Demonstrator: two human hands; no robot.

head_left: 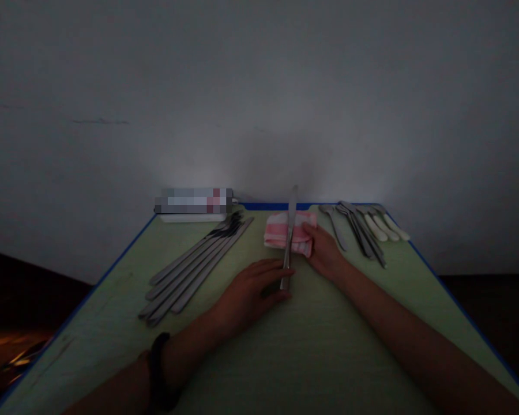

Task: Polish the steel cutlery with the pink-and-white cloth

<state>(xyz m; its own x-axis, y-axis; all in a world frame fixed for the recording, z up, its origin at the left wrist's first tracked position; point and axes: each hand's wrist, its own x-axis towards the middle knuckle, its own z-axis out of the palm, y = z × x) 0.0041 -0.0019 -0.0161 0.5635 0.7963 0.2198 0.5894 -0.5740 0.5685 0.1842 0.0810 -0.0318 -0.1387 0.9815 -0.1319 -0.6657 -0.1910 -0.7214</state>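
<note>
A metal table knife [290, 225] points away from me over the table, its blade toward the wall. My left hand [259, 288], with a dark band on the wrist, is closed on the knife's handle. A folded pink-and-white cloth [277, 229] lies behind the blade. Closed on the cloth's right side is my right hand [324, 249], its thumb on top and its other fingers hidden. To the left rests a fanned group of metal forks [190, 253], with a knife [214, 265] along their right side.
Spoons [335, 225] lie at the back right, beside several dark-handled utensils [361, 230] and white-handled ones [378, 225]. A white box [193, 217] with a blurred-out top stands at the back left. The green table [328, 357] has a blue edge and meets a grey wall [259, 115].
</note>
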